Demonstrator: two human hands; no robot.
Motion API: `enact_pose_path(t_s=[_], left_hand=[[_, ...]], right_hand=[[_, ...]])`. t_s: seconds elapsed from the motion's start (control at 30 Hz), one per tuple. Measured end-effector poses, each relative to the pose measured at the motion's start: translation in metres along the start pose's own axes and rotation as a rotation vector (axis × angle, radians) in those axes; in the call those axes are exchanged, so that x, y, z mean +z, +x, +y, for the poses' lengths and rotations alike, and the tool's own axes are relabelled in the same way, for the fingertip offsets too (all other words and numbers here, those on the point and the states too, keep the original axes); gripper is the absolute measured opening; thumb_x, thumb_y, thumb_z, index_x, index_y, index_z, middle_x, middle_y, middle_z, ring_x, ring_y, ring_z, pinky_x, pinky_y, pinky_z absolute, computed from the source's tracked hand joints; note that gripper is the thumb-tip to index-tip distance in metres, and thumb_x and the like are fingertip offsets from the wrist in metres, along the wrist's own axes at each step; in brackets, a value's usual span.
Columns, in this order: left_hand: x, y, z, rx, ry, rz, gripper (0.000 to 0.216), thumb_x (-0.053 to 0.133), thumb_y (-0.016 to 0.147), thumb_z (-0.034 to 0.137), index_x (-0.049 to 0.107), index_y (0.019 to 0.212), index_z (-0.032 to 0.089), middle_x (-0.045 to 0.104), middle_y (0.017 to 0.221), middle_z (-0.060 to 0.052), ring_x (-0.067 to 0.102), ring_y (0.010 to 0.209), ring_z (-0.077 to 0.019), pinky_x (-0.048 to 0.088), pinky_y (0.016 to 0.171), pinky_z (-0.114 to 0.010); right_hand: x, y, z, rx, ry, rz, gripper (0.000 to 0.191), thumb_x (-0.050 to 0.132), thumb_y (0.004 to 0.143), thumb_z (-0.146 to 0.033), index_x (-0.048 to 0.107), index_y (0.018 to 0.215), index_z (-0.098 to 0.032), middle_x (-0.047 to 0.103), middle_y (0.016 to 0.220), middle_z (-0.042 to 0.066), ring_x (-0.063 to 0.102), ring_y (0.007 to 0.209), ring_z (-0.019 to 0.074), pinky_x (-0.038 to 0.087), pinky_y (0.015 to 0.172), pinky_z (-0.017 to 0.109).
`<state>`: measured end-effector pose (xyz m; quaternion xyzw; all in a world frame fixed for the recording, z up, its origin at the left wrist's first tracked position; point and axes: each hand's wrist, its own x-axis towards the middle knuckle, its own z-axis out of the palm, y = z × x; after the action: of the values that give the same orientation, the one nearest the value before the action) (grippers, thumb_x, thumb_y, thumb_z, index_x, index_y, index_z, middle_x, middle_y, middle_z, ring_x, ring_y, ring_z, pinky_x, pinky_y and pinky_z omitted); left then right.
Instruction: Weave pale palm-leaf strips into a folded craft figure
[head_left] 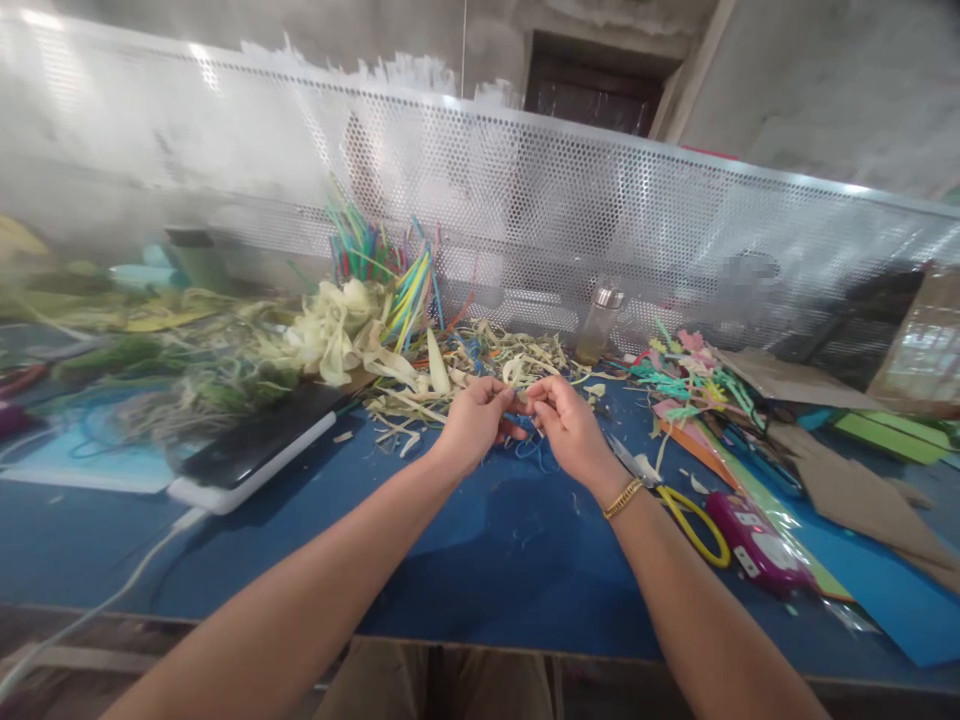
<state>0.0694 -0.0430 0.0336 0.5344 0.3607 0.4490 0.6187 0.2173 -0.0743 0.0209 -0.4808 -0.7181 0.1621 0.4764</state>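
Observation:
Above the blue tabletop point(517, 560), my left hand point(476, 420) and my right hand point(568, 428) meet fingertip to fingertip. Both are closed in a pinch around something small and pale, too small to name. Loose blue thread point(534, 452) lies just below the fingers. Behind the hands spreads a heap of dry, pale husk-like strips point(517, 350), with one pointed cream piece point(437, 362) standing up beside my left hand. Yellow-handled scissors point(701, 530) lie beside my right wrist, their blades partly hidden by it.
A phone on a white power bank point(255, 450) with a cable is at left. Behind it are cream husks point(337, 325) and colourful pipe cleaners point(409, 270). A glass bottle point(598, 320) stands before the perforated metal panel point(480, 190). A purple device point(761, 545), paper and cardboard point(862, 480) lie right.

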Motion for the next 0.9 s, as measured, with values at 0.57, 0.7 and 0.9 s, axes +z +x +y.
enact_pose_path(t_s=[0.57,0.7,0.9], left_hand=[[-0.028,0.009,0.01,0.324,0.718,-0.091,0.017,0.052,0.077,0.026,0.053,0.063,0.017,0.047,0.058,0.003,0.043,0.058,-0.0117,0.03,0.057,-0.023],[-0.038,0.002,0.025,0.331,0.925,-0.202,0.017,0.053,0.076,0.025,0.06,0.062,0.018,0.055,0.063,0.001,0.048,0.062,-0.0134,0.03,0.059,-0.024],[-0.024,-0.018,0.035,-0.002,0.397,-0.72,0.012,0.062,0.076,0.023,0.064,0.067,0.015,0.049,0.059,0.003,0.041,0.054,-0.0076,0.031,0.053,-0.019]], right_hand=[[-0.041,0.001,-0.014,0.005,-0.212,-0.186,0.014,0.058,0.085,-0.031,0.067,0.088,-0.021,0.065,0.083,0.003,0.058,0.074,0.0143,0.043,0.067,0.027],[-0.065,0.003,-0.022,-0.033,-0.224,-0.093,0.015,0.063,0.082,-0.034,0.069,0.077,-0.021,0.062,0.075,0.001,0.054,0.068,0.0128,0.04,0.063,0.027],[-0.038,0.018,-0.005,-0.042,0.112,0.093,0.019,0.067,0.078,-0.036,0.066,0.072,-0.019,0.057,0.071,0.0,0.049,0.066,0.0116,0.039,0.062,0.025]])
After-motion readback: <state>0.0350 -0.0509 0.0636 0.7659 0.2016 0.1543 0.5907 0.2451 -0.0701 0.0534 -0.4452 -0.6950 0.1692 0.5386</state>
